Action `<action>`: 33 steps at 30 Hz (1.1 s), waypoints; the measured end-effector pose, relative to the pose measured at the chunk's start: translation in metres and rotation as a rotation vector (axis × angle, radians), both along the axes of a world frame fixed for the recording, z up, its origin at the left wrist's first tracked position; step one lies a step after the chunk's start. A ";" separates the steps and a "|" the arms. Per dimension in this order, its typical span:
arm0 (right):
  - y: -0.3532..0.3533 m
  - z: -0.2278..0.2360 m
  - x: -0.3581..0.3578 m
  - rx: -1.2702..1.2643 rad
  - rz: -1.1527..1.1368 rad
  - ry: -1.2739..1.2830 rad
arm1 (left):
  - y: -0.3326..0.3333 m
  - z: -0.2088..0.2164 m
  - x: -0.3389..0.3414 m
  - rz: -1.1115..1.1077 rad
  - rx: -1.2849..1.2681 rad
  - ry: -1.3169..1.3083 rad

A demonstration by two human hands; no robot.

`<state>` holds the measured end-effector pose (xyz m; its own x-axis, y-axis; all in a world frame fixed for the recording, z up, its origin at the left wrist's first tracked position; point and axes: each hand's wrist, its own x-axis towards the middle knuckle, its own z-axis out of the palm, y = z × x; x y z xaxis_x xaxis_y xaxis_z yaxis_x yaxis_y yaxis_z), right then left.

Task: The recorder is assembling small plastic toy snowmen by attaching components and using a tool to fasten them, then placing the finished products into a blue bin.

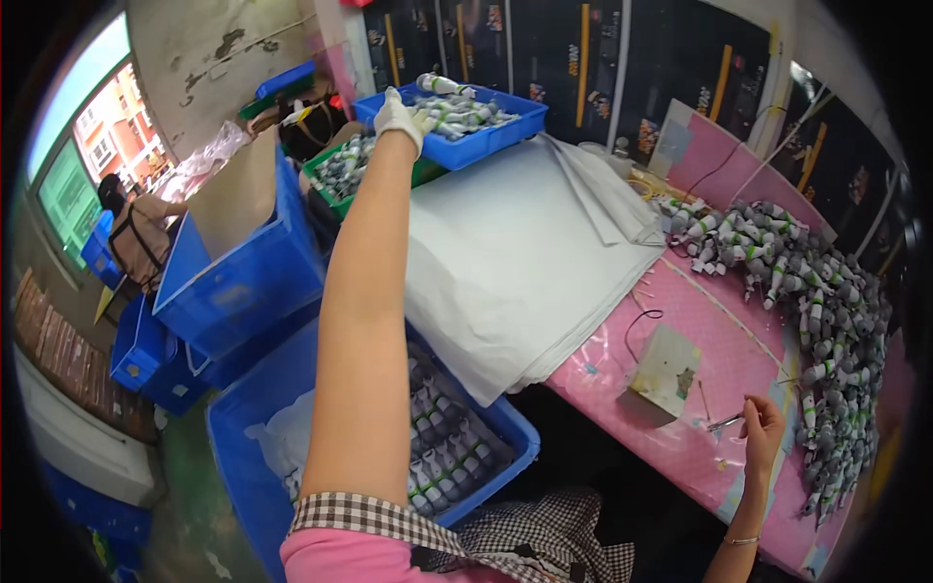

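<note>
My left hand [398, 121], in a whitish glove, stretches to the near left rim of a blue tray [496, 146]. Its fingers are spread apart and hold nothing that I can see. Small grey-and-white figures with green bands [457, 117] are heaped in that tray, and one figure [442, 85] shows above the pile at the back. Bare and closed, my right hand [763, 428] pinches a slim metal hand tool [725, 423], perhaps tweezers, over the pink table cover [671, 457]. A pale block [663, 374] stands left of it.
More figures lie piled along the table's right side [826, 340]. White sheets [515, 262] cover the table's left part. Below, a blue bin [525, 437] holds rows of figures. A green tray [340, 175] and tall blue crate [243, 301] stand left. Another person [141, 233] is far left.
</note>
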<state>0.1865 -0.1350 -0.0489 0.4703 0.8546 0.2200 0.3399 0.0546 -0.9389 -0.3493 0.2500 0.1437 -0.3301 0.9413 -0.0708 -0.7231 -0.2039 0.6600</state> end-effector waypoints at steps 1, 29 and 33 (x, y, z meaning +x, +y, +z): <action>-0.018 0.007 0.010 0.017 -0.026 -0.033 | 0.013 0.000 0.020 0.053 0.036 0.222; 0.256 -0.021 0.138 -0.525 -0.773 -1.004 | -0.127 -0.216 0.150 -0.391 0.624 1.972; 0.242 -0.032 0.144 -0.543 -0.733 -0.843 | -0.122 -0.217 0.161 -0.385 0.658 1.947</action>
<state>0.3304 0.1068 -0.0805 0.7588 0.5251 0.3854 0.6344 -0.7299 -0.2545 -0.1886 0.1276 -0.0732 0.6273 0.6995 0.3423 0.6061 -0.7145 0.3493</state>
